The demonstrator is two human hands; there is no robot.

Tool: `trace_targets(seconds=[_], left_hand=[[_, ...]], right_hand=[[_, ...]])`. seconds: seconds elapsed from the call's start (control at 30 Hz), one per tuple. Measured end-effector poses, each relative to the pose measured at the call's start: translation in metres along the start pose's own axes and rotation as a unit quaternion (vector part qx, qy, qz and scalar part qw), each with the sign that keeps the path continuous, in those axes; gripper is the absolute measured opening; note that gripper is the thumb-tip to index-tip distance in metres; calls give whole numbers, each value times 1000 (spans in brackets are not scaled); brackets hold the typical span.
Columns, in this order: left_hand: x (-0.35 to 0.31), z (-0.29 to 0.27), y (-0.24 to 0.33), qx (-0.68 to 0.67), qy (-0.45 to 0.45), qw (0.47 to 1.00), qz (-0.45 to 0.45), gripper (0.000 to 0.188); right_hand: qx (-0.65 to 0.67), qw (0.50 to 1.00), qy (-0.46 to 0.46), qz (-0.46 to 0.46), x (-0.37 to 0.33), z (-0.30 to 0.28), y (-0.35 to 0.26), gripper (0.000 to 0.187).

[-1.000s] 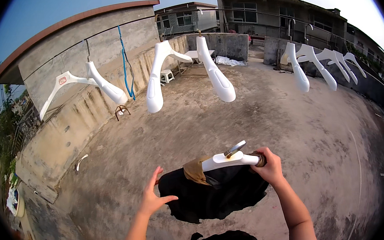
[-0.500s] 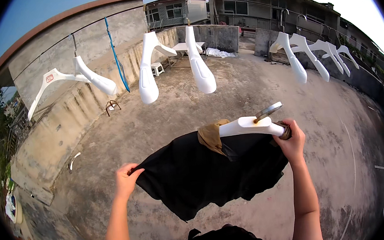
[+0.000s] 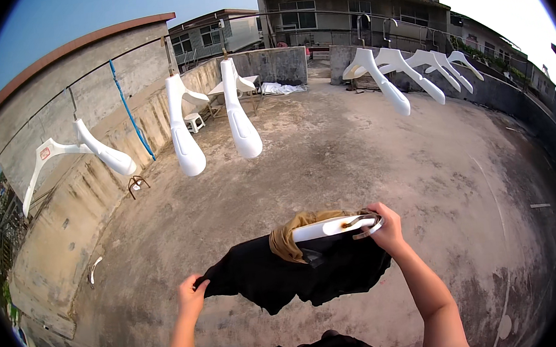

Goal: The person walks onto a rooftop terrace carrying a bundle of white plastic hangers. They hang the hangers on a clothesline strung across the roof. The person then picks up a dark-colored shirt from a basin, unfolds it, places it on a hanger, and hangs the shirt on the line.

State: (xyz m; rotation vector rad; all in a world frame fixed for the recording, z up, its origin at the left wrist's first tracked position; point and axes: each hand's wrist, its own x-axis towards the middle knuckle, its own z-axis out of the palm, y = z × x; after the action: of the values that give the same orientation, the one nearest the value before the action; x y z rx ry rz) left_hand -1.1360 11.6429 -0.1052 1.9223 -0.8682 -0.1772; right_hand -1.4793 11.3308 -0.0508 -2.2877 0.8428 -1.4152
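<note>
In front of me a black garment (image 3: 307, 283) with a tan collar or lining (image 3: 285, 240) is draped over a thick white hanger (image 3: 322, 230). The hanger's metal hook (image 3: 362, 223) tips sideways to the right, and rust marks its base. My left hand (image 3: 191, 296) is closed, pinching the garment's left end and stretching it outward. At the other end my right hand (image 3: 387, 226) is closed around the hanger's right side and the cloth there. The hanger's ends are hidden inside the garment.
Several white hangers (image 3: 241, 120) dangle from a wire across the yard, with more at the right (image 3: 386, 85). A blue strap (image 3: 128, 114) hangs at left. A low concrete wall (image 3: 59, 239), a small white stool (image 3: 194, 121) and a table (image 3: 250, 79) stand beyond.
The garment and hanger have moved lower and slightly left in view. The hook has swung down toward my right hand. My view has turned a little right; both hands keep their hold.
</note>
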Motion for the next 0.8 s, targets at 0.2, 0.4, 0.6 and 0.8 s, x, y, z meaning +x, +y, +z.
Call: trace_targets(seconds=[0.2, 0.4, 0.6, 0.8], left_hand=[[-11, 5, -15, -6, -225, 973, -48, 58], [-7, 67, 104, -39, -218, 955, 199, 91], [-24, 116, 172, 26, -142, 939, 313, 73], [-36, 190, 244, 87, -267, 899, 336, 51]], right_hand=[[-55, 998, -7, 17, -29, -18, -14, 33], [-108, 992, 15, 66, -38, -65, -11, 33], [-104, 991, 26, 86, -52, -122, 11, 33], [-103, 993, 29, 41, -53, -184, 72, 32]])
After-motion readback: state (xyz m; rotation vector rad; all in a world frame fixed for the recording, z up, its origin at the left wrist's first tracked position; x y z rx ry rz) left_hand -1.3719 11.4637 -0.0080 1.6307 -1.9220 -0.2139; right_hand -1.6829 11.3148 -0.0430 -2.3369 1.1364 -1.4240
